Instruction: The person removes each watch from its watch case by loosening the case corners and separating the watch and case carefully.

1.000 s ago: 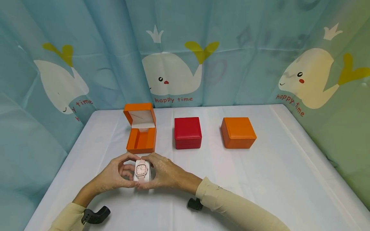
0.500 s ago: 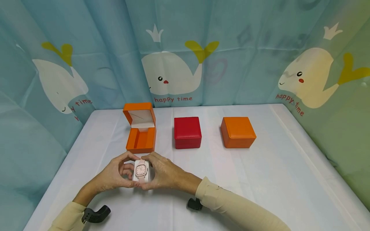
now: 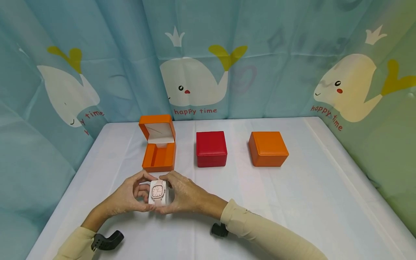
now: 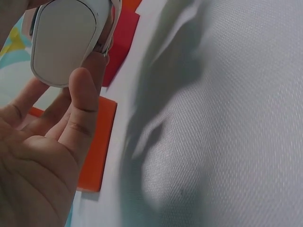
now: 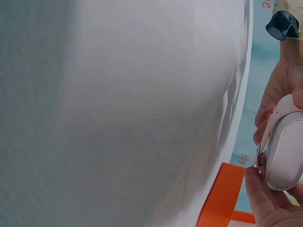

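Note:
A wristwatch point(image 3: 157, 191) with a pale pink strap and a squarish face is wrapped round a white cushion point(image 4: 64, 42). Both hands hold it above the table, just in front of an open orange box point(image 3: 159, 157). My left hand point(image 3: 126, 196) grips the watch from the left, thumb at the near end and index finger at the far end. From the right, my right hand point(image 3: 186, 193) grips it the same way. The cushion's flat oval ends show in both wrist views. Inside the orange box, the recess holds nothing; its lid stands up with a white lining.
A closed red box point(image 3: 211, 148) stands to the right of the open one. Farther right is a closed orange box point(image 3: 268, 148). All stand on a white-covered table point(image 3: 312, 202), with a blue whale-print curtain point(image 3: 130, 43) behind.
The watch turns slightly leftward between the hands, showing a little more of the cushion's right side. Both hands stay almost in place, and the boxes have not moved.

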Tool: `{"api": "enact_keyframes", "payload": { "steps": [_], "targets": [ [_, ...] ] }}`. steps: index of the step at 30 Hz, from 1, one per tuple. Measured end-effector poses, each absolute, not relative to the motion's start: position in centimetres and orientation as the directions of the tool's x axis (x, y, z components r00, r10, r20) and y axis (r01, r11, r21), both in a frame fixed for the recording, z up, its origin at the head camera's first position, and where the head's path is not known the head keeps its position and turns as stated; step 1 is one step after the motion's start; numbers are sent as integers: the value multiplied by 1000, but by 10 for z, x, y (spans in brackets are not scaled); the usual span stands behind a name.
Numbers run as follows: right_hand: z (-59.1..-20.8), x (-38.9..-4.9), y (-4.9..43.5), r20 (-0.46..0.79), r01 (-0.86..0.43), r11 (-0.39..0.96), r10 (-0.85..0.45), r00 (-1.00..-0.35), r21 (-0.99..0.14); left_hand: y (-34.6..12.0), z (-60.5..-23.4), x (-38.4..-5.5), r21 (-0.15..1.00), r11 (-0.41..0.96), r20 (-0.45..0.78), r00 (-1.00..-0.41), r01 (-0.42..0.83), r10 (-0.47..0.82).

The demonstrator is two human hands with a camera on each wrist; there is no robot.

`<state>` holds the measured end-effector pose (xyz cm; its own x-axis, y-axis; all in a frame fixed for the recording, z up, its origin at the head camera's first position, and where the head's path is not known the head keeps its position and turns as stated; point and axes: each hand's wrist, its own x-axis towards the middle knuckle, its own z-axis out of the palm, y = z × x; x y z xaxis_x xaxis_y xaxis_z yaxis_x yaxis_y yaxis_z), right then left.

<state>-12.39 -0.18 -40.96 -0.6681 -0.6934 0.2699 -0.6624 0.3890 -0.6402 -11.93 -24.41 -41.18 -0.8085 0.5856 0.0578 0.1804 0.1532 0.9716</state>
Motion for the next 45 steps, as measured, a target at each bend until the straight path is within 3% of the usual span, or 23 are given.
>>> {"api": "enact_keyframes", "payload": {
  "steps": [4,7,9,13,17,22,26,45],
  "targets": [
    [-410,-124,-2,271,-656,379,-692,-669,-653,-245,-412,-119,973,141,67,-806,184,588],
    [-409,-123,-1,249,-600,335,-685,-685,-726,-246,-411,-119,970,131,90,-805,204,587],
    [-408,-122,-1,201,-498,282,-673,-712,-820,-246,-409,-118,966,121,115,-802,227,586],
    [-404,-122,0,26,-172,171,-632,-775,-970,-247,-406,-117,965,100,141,-796,244,588],
    [-403,-123,-2,-106,70,82,-627,-771,-994,-246,-405,-116,974,78,124,-787,213,604],
    [-405,-121,-3,-192,230,24,-639,-745,-973,-246,-405,-113,991,51,65,-775,123,628],
    [-406,-121,-3,-233,299,10,-651,-722,-954,-246,-405,-113,991,56,61,-776,123,628],
    [-410,-116,-5,-230,347,-63,-636,-737,-936,-245,-408,-113,986,91,58,-798,140,600]
  ]
}}
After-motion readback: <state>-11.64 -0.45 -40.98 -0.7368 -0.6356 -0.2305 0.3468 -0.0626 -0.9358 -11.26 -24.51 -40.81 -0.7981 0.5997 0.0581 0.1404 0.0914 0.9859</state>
